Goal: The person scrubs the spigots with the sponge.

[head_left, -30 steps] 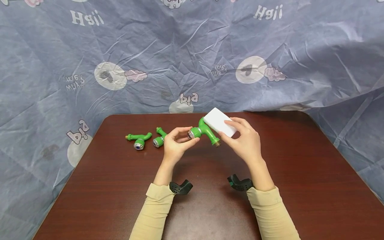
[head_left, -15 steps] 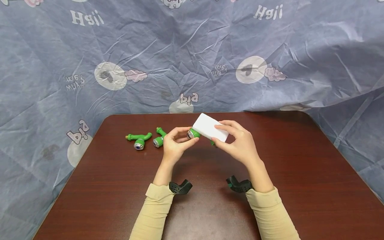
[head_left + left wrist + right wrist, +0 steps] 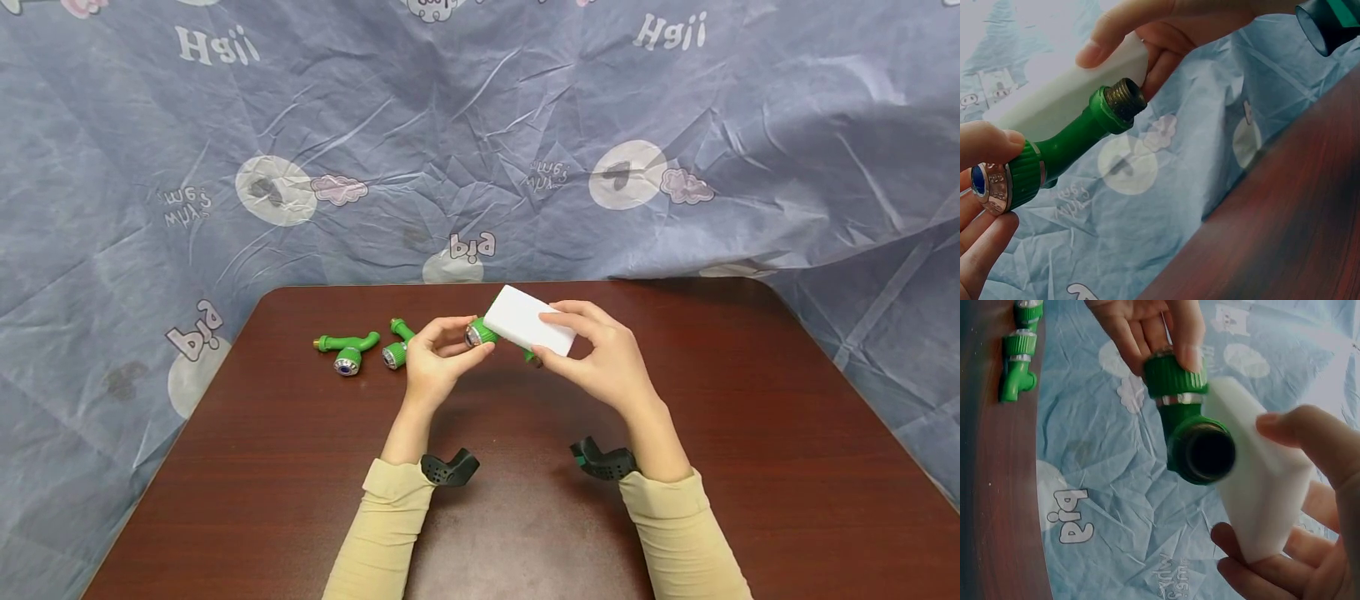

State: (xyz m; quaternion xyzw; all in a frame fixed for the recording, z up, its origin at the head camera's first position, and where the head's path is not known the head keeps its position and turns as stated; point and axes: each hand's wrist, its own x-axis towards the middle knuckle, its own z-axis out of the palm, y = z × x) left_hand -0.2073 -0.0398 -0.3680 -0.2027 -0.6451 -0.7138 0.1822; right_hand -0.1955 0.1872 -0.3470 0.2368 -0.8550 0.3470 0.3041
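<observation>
Above the worktop point(image 3: 300, 467), the left hand point(image 3: 438, 358) pinches the green plastic faucet point(image 3: 1054, 156) by its knurled cap, its long axis running rightward under the white rectangular sponge block point(image 3: 529, 331) gripped by the right hand point(image 3: 600, 362).

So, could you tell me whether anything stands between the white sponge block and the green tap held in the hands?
Nothing visible does. The right hand holds the white sponge block right against the green tap, which the left hand pinches by its knob, above the table.
</observation>
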